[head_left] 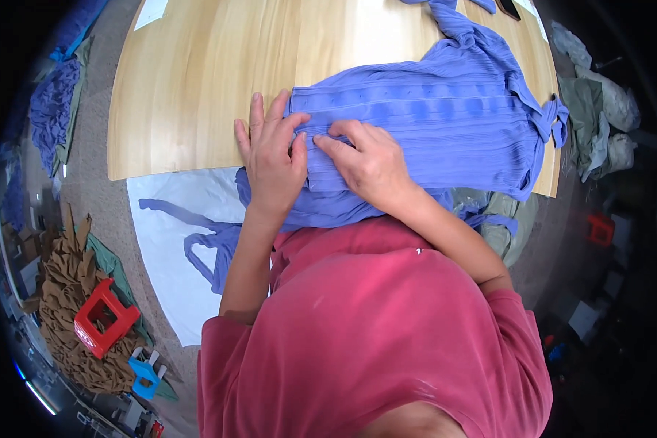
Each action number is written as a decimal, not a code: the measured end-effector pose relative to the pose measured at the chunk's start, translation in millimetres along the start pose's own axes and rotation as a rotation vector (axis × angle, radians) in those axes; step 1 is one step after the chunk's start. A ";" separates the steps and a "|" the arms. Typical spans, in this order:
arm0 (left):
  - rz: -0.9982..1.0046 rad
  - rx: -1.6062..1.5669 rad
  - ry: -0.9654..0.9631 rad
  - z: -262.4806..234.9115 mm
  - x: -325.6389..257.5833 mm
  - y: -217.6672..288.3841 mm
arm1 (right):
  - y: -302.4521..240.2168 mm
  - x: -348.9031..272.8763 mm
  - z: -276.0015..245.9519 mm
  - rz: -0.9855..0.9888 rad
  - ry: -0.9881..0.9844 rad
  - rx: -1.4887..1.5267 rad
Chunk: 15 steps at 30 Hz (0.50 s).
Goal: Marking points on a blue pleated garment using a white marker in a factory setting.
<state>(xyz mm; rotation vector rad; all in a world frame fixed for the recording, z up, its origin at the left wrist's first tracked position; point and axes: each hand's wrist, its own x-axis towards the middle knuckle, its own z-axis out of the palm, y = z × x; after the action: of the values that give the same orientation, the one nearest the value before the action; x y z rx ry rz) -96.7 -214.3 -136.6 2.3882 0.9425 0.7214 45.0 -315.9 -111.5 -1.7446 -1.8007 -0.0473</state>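
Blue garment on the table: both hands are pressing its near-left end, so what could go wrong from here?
1. Part of the blue garment hangs over the near edge of the table, with straps trailing below; that weight may drag the cloth off or undo the layers.
2. The left hand and right hand pin only one end, so the far bunched end could shift and wrinkle.

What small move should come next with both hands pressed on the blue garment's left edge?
Probably slide the right hand rightward along the blue garment to smooth it: the left hand already pins the folded edge on the wooden table, while the right side looks bunched and knotted.
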 end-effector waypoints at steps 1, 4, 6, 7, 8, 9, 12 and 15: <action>-0.002 -0.003 -0.005 -1.0 0.5 0.2 | -0.4 -0.6 0.0 0.000 0.004 -0.006; -0.024 -0.042 -0.025 -3.5 2.3 1.0 | -1.4 1.2 -0.8 0.020 -0.012 -0.010; -0.047 -0.054 -0.050 -4.0 2.3 0.9 | -1.3 1.9 -1.8 0.020 -0.023 -0.006; -0.049 -0.055 -0.049 -2.8 2.0 0.2 | -1.3 2.1 -1.7 0.021 -0.032 -0.004; -0.046 -0.054 -0.029 -0.8 2.0 -0.4 | -1.5 2.2 -1.2 0.019 -0.033 -0.004; -0.044 -0.054 -0.008 0.6 2.0 -0.4 | -2.1 2.3 -0.9 0.023 -0.033 -0.010; -0.070 -0.003 0.001 2.6 2.7 2.9 | -3.1 2.8 -1.9 0.041 -0.049 0.002; -0.084 -0.024 -0.017 0.0 2.8 2.1 | -0.8 4.1 -1.2 0.103 -0.013 0.123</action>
<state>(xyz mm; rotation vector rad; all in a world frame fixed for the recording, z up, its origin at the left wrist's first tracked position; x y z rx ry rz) -94.0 -213.7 -134.6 2.3150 1.0151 0.6755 45.1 -312.8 -108.4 -1.7501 -1.6837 0.1153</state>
